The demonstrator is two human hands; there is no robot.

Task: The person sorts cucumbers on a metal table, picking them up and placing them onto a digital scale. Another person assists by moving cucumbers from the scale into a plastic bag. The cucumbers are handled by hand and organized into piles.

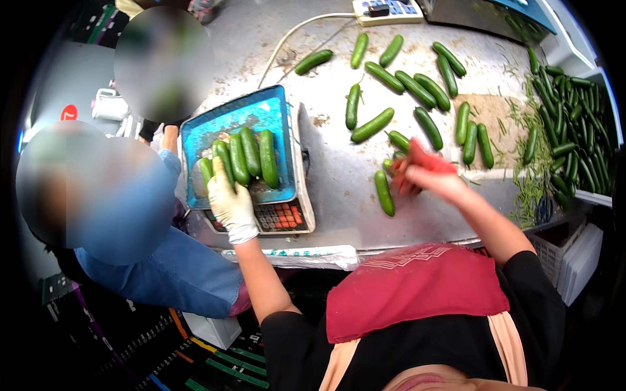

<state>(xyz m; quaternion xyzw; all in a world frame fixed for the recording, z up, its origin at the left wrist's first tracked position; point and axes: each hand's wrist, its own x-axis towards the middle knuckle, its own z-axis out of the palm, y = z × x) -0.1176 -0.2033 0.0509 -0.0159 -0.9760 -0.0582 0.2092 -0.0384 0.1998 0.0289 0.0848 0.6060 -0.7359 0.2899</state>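
Note:
My left hand (229,205), in a pale glove, reaches over the front of the blue tray (285,146) of a digital scale (305,215). Its fingers touch the lower ends of the cucumbers (238,159) lying side by side there; whether they grip one is hidden. On the metal table, my right hand (420,168), in a red glove, is blurred by motion. Close around it are a cucumber (384,193) to its left and another cucumber (398,140) just above; what its fingers hold cannot be made out.
Several loose cucumbers (415,89) lie across the metal table (337,195). At right, a crate (599,198) holds many cucumbers beside green scraps (530,190). A power strip (389,10) with a cable (288,39) sits at the back. Another person in jeans (166,278) is at left.

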